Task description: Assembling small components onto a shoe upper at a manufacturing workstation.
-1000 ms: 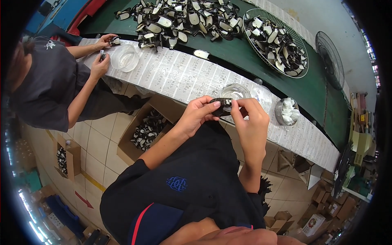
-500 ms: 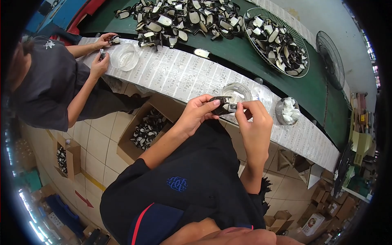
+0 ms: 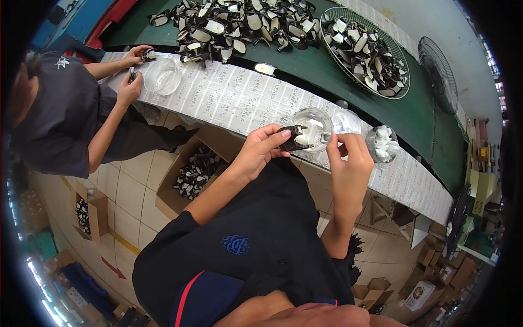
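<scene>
Left hand (image 3: 260,150) grips black part (image 3: 292,139) just over bowl (image 3: 311,126); right hand (image 3: 347,158) pinches its end. Fitting step under way, I judge; next needs steady alignment.

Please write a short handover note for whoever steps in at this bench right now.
Left hand: grips a small black strap piece with a white lining, held above the clear glass bowl.
Right hand: fingertips pinch the piece's right end, beside the bowl.
Things: the bowl stands on the paper-covered bench edge; a clear cup of white bits stands to its right.
Done: a cardboard box on the floor already holds many black-and-white pieces.
Left: a heap of similar pieces lies on the green table, more in a round wire tray.
</scene>
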{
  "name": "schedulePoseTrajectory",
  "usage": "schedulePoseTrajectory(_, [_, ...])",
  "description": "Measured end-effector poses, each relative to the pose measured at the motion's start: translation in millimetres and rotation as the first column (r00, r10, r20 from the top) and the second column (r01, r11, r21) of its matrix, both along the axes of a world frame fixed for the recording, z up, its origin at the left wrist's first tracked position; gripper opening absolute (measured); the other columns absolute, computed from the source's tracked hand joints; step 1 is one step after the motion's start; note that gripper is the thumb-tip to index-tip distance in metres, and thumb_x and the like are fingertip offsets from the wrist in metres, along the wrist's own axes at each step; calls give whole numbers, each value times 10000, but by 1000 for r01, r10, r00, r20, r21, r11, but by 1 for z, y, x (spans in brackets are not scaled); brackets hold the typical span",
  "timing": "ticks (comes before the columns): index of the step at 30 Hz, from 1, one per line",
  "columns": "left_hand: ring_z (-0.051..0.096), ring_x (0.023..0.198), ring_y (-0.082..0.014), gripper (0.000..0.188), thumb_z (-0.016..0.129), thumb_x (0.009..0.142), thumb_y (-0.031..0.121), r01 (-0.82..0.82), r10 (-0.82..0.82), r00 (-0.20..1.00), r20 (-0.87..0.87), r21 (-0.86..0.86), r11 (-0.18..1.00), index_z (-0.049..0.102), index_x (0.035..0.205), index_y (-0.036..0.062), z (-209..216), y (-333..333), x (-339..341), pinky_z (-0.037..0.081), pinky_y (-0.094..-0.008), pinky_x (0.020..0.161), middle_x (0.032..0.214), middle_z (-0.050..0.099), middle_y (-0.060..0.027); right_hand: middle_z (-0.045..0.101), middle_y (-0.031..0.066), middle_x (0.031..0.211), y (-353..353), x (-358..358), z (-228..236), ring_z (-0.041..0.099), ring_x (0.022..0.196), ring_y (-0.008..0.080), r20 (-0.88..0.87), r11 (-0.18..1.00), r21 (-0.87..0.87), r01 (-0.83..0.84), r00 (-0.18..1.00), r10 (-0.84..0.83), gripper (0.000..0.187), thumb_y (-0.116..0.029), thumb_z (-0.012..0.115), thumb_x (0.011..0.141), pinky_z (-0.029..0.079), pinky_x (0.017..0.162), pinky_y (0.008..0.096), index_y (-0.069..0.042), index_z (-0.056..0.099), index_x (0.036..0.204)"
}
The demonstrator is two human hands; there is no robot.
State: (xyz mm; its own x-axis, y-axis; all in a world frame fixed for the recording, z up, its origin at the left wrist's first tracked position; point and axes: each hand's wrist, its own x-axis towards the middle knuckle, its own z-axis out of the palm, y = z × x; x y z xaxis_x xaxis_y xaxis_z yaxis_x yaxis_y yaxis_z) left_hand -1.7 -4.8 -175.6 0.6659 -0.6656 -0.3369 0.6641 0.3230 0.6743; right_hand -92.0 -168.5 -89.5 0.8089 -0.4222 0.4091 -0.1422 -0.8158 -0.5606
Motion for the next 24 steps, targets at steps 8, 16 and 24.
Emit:
schedulePoseTrajectory(8, [641,739,-68,184,628,961,230,34,-34,999,-30,-15,999,619,1000,51,2,1,0,544,-207,684,892,678,-31,608,100,763,-6,-5,12,585,607,192,71,996,89,29,997,-35,95,-33,702,841,470,568,308,21,624,841])
schedulePoseTrajectory(16, [649,729,-67,175,607,970,212,47,-48,999,-9,-42,998,606,1008,41,5,2,0,547,-186,650,886,678,-35,622,88,758,-4,-10,12,579,600,155,124,989,150,13,992,-32,83,-4,710,829,464,572,273,32,635,833])
schedulePoseTrajectory(24, [626,806,-78,177,642,950,194,67,-64,997,49,-63,996,624,1019,31,7,5,-2,559,-238,702,940,661,-36,624,83,757,2,-13,17,574,602,146,145,986,166,20,988,-45,82,11,706,825,467,580,264,34,628,830])
